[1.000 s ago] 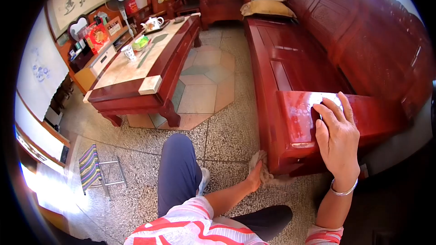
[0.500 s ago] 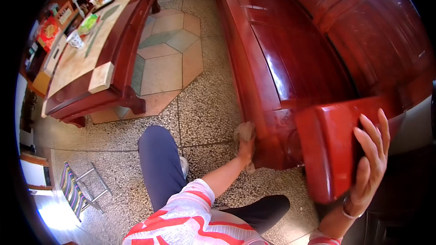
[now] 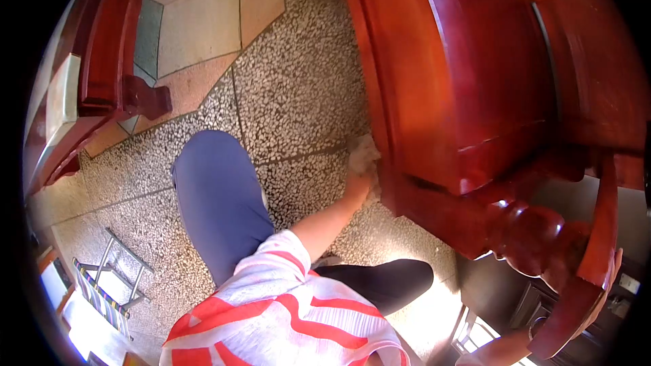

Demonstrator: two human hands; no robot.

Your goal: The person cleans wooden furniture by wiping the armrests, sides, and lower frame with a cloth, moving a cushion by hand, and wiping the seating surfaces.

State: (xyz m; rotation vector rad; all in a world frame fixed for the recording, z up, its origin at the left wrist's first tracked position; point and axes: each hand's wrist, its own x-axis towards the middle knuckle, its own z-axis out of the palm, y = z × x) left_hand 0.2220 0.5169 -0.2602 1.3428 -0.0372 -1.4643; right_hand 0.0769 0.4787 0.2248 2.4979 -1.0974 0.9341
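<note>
In the head view, my left hand [image 3: 361,177] is closed around a pale, crumpled cloth [image 3: 363,152]. It holds the cloth against the lower front corner of a glossy red-brown wooden bench [image 3: 413,95]. At the far right, my right hand [image 3: 612,279] lies along the outer side of the bench's armrest [image 3: 588,291]. Most of that hand is hidden behind the wood; the fingers that show look stretched out rather than curled. A turned wooden post [image 3: 525,230] stands under the armrest.
A low table [image 3: 102,54] with a pale top edge stands on the left. Behind my bent knee [image 3: 213,190] is a folding stool [image 3: 112,278] with a striped seat. Speckled stone floor [image 3: 305,68] runs between table and bench. Dark furniture [image 3: 536,305] sits at lower right.
My view has tipped down and closer to the bench end. The left hand still presses the cloth at the bench's lower corner. My right hand is now mostly hidden behind the armrest.
</note>
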